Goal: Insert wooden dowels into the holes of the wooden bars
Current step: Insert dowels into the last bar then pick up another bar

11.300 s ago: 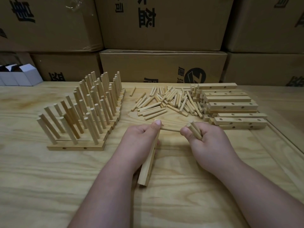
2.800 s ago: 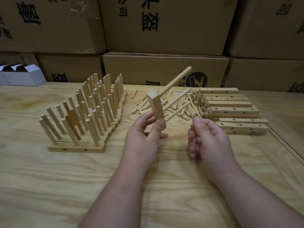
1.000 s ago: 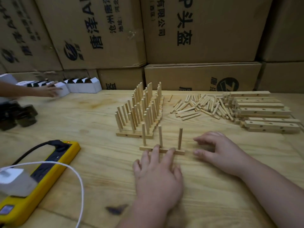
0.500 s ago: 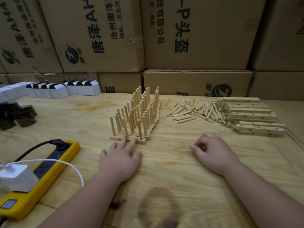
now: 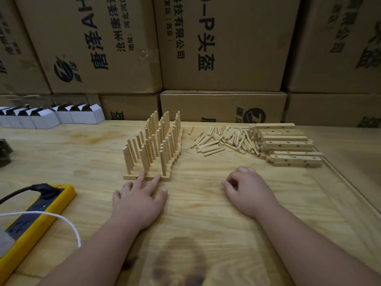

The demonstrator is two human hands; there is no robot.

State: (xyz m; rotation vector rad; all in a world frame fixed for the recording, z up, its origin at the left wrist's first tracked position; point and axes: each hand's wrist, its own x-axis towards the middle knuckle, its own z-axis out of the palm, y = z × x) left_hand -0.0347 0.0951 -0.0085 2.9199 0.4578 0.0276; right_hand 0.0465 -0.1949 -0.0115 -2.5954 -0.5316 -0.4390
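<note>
Resting hands: both lie on the counter point(image 5: 206, 234) in the lower half of the frame, neither holding anything.
Left hand point(image 5: 138, 200): flat, fingers straight and spread; two fingertips touch the near edge of the front bar.
Right hand point(image 5: 248, 189): lower right of centre, fingers loosely curled under, knuckles up; well apart from the wood.
Surroundings: cardboard boxes point(image 5: 222, 44) with printed characters fill the top of the frame, stacked behind the counter.
Upper left: a row of small white boxes point(image 5: 51, 117) along the back edge.
Lower left: a yellow power strip point(image 5: 35, 221) with a black plug in it and a white cable point(image 5: 53, 216) arching over it.
Far left edge: a dark object, too cut off to tell.
Filled bars point(image 5: 153, 149): centre of the frame, pale wooden bars laid side by side, each with upright dowels; the front bar point(image 5: 147, 178) carries three.
Loose dowels point(image 5: 222, 140): a scattered heap just right of the filled bars.
Empty bars point(image 5: 288, 144): stacked at right centre, touching the heap, round holes showing in their sides.
</note>
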